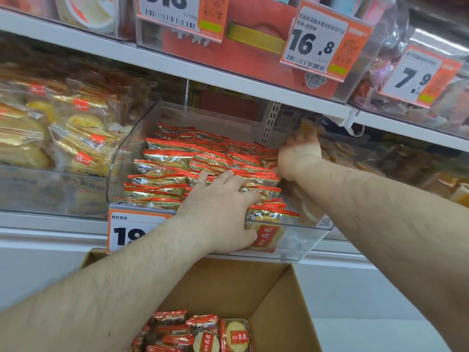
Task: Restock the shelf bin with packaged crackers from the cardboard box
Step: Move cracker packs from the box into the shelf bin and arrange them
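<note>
Left hand (220, 209) lay flat, fingers straight, pressing the front rows of cracker packs (193, 171) in the clear shelf bin (132, 158). Right hand (299, 153) reached deep at the bin's back right; blurred, grip couldn't be told. More packs sat below in the cardboard box (279, 301).

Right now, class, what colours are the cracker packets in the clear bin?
Gold foil with red-orange edges, on the cracker packets; head view.
</note>
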{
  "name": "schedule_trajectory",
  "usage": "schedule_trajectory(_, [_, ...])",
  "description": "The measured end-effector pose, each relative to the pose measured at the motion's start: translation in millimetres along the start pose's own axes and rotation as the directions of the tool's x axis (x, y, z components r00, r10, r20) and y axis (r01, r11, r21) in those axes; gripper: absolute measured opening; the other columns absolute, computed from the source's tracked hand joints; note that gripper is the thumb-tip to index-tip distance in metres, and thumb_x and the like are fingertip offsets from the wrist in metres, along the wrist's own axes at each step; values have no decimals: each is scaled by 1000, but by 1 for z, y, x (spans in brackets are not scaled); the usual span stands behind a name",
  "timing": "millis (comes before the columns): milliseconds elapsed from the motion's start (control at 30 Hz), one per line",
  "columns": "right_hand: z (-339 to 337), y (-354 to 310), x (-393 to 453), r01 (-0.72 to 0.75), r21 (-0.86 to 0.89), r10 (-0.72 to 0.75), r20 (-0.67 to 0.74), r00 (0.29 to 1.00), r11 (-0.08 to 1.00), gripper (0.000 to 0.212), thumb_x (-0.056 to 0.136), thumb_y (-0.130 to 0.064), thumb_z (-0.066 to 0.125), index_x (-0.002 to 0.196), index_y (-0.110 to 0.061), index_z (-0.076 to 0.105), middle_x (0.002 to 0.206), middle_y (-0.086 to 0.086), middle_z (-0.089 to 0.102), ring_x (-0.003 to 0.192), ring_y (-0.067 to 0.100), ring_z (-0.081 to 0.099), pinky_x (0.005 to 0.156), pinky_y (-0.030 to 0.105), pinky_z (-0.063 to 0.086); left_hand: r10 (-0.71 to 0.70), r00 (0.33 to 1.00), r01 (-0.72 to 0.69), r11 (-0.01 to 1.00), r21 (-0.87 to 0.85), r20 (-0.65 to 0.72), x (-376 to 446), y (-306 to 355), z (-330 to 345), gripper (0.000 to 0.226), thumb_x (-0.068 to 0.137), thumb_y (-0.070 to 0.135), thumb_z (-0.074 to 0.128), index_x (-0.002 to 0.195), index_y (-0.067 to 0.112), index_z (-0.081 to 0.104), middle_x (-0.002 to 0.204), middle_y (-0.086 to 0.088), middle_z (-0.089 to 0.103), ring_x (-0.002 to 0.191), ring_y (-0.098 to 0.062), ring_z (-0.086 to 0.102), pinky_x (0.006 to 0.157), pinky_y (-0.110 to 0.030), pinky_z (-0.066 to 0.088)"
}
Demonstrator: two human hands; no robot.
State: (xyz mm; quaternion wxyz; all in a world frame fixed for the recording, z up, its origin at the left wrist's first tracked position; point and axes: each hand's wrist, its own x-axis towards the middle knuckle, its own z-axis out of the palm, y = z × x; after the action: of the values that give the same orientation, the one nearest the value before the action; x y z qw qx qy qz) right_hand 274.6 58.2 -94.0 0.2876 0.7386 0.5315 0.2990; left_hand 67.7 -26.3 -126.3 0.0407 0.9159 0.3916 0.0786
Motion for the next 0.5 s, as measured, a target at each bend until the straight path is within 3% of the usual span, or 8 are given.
schedule_trajectory(67, [-5,13,-11,-2,77,6,-51,999,997,57,88,-58,55,132,-22,54,141,8,46,133,32,34,109,49,24,3,1000,-3,1000,10,-17,-3,1,-1,73,85,62,51,149,41,23,160,5,17,150,-21,4,119,-58,3])
schedule_trajectory(167, [-12,32,-41,9,339,51,-170,984,941,33,91,-38,55,117,-19,63,124,9,57,120,32,45,99,43,36,24,994,-27,999,-26,-104,-9,5,-7,75,81,61,53,148,36,29,155,4,29,147,-20,14,120,-52,9])
schedule_trajectory(300, [-20,43,-99,75,694,180,-288,941,716,23,87,-32,52,99,-20,67,99,3,66,94,28,59,77,37,50,67,948,-87,995,-49,-310,-22,18,-20,66,76,55,51,136,29,47,135,6,50,128,-18,40,107,-36,32])
schedule_trajectory(500, [-22,14,-186,270,861,266,-407,874,431,21,78,-33,51,69,-18,64,68,-5,63,70,21,59,62,35,49,141,914,-172,984,-48,-380,-55,37,-20,47,74,41,50,117,24,57,106,5,63,100,-20,58,83,-35,47])
